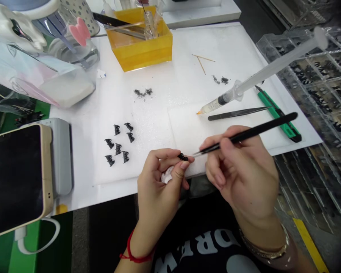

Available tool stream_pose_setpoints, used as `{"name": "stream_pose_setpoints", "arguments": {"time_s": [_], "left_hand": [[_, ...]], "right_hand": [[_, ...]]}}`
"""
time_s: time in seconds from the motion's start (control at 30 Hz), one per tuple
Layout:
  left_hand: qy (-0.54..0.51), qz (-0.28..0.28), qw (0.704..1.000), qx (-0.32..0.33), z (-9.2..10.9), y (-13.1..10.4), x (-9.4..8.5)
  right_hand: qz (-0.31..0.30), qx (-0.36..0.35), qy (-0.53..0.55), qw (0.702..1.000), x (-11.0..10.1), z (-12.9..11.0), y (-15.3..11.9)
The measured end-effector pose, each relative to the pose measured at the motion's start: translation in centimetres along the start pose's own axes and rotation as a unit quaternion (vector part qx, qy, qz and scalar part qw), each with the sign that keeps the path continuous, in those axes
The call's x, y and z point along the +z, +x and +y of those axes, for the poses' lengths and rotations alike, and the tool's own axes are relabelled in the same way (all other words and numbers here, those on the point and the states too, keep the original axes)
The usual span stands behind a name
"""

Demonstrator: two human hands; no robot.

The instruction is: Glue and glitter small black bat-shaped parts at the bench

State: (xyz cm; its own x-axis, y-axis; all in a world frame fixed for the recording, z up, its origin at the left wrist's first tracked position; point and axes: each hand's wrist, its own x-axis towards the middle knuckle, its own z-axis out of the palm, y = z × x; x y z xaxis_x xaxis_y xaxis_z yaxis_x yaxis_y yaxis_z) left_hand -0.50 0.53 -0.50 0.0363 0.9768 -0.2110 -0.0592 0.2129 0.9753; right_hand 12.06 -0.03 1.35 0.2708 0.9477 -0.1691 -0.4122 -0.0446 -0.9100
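My left hand (161, 182) pinches a small black piece (183, 156) between thumb and fingertips. A crumpled white tissue (167, 175) is tucked in the same palm. In my right hand (241, 170) are black tweezers (244, 132), held like a pen, with the fine metal tip pointing left, close to the black piece; whether they touch, I cannot tell. Left of my hands, several small black toothed pieces (118, 149) lie spread on the white work sheet (156, 125). A second pair of tweezers (238, 113) rests beyond my right hand, beside a syringe (230, 94) with an orange tip.
A green utility knife (281, 117) lies at the right edge. Tiny dark bits (143, 92) and thin sticks (201, 60) are farther back, near a yellow box (143, 49) of tools. A phone (17, 178) stands at left; clear compartment trays (326, 83) flank the right.
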Motion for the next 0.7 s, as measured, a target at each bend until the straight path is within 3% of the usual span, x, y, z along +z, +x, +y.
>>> {"name": "stream_pose_setpoints", "arguments": {"time_s": [0.1, 0.2, 0.33, 0.4, 0.47, 0.53, 0.63, 0.7], "left_hand": [[-0.005, 0.017, 1.0, -0.022, 0.4, -0.2, 0.0], [-0.017, 0.034, 0.999, -0.025, 0.6, -1.0, 0.2], [0.034, 0.016, 0.99, 0.135, -0.1, -2.4, 1.4], [0.093, 0.008, 0.974, 0.205, -0.5, -2.6, 1.6], [0.187, 0.001, 0.958, 0.219, -0.6, -2.3, 1.1], [0.312, 0.001, 0.928, 0.206, -0.2, -1.2, -0.4], [0.478, 0.03, 0.844, 0.242, 1.7, 1.5, -3.5], [0.551, 0.133, 0.799, 0.201, 3.4, 3.4, -5.1]], "right_hand": [[-0.01, -0.055, 0.008, 0.998, -0.5, -0.8, -1.0], [-0.019, -0.104, -0.158, 0.982, -1.3, -1.4, -1.8], [-0.092, -0.177, -0.406, 0.892, -1.8, -1.4, -1.5], [-0.14, -0.225, -0.434, 0.861, -1.8, -1.4, -1.2], [-0.157, -0.258, -0.444, 0.843, -2.1, -1.9, -0.8], [-0.131, -0.282, -0.47, 0.826, -3.2, -3.1, 0.1], [-0.017, -0.285, -0.512, 0.81, -6.1, -5.8, 3.6], [0.035, -0.229, -0.541, 0.808, -8.5, -7.3, 7.3]]}}
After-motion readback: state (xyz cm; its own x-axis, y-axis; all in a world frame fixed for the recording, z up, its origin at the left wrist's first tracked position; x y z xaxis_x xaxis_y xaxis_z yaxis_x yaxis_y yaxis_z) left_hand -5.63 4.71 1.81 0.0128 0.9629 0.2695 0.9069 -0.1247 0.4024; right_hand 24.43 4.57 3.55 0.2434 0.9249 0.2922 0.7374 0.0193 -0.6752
